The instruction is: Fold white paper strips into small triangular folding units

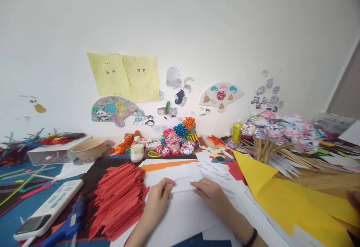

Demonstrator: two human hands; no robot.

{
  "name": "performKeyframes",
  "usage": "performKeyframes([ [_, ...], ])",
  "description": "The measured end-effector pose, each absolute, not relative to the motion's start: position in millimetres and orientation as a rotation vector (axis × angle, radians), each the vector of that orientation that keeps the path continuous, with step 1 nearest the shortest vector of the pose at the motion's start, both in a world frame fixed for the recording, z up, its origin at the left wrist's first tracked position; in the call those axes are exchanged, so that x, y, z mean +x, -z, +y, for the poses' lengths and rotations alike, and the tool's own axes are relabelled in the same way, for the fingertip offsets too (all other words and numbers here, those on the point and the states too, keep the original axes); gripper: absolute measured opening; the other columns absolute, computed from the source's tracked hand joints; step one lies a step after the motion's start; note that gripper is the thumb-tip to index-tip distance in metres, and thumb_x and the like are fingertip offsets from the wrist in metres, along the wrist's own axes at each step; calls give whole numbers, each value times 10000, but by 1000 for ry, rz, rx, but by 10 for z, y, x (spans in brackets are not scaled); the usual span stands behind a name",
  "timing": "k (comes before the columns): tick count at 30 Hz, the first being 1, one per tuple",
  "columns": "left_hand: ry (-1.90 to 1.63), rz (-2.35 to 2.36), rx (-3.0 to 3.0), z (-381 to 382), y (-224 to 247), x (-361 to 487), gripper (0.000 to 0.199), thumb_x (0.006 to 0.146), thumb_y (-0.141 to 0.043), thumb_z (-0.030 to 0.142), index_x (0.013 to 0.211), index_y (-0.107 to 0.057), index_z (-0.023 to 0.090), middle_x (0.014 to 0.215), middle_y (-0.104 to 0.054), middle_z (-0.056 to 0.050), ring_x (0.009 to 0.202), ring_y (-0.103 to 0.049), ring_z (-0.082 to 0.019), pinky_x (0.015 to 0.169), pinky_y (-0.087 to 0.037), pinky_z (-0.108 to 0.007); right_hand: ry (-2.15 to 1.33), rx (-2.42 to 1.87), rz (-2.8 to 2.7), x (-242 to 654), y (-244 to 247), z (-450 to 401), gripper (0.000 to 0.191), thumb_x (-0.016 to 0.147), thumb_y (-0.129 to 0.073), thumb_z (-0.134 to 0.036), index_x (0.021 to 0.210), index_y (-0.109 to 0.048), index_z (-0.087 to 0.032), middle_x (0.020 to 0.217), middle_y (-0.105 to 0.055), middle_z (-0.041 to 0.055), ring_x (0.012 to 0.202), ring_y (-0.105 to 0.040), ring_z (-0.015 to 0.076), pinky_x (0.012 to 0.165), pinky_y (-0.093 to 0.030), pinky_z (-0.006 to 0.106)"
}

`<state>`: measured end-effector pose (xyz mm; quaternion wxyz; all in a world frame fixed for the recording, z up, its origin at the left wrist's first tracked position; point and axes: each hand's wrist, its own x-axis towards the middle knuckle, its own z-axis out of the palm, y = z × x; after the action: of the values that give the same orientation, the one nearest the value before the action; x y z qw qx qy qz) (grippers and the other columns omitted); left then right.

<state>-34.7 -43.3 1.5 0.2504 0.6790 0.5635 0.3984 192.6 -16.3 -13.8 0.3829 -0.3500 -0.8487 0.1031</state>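
Observation:
A small piece of white paper lies between my two hands, over a larger white sheet. My left hand is closed on its left end, thumb against the curled fingers. At the right end, my right hand pinches the paper between thumb and fingertips. A pile of folded red paper strips is just left of my left hand. Beyond my right hand lie several folded white paper strips. An orange sheet shows behind the white papers.
Left are a blue glue gun, a white power strip and a tape roll. A glue bottle stands at the back. Yellow paper and paper flowers lie right. Another person's hand shows at the right edge.

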Motion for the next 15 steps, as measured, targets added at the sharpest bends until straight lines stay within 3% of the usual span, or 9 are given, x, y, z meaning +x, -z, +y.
performKeyframes([
  [6,-1097,1493,1787,-429,-39,-320,336,867,-403,429,873,-611,166,499,-464,51,491,-416,-136,508,-268,-212,-22,-833,-2152,1929,158,-154,316,955,-398,-243,855,-690,-175,708,-655,58,683,-602,176,632,-472,276],
  [9,-1099,1528,1854,-445,-53,-322,351,901,-349,419,906,-602,175,530,-493,38,529,-462,-153,536,-308,-225,19,-886,-2056,2005,132,-100,297,941,-418,-238,800,-672,-179,703,-649,52,683,-596,175,644,-465,279],
  [15,-904,1777,2302,-353,-99,-302,242,883,-377,190,973,-600,205,912,-625,-53,893,-548,-212,780,-370,-299,168,-1298,-1618,2445,61,116,241,917,-429,-283,890,-645,-181,873,-658,80,852,-588,231,775,-448,347],
])
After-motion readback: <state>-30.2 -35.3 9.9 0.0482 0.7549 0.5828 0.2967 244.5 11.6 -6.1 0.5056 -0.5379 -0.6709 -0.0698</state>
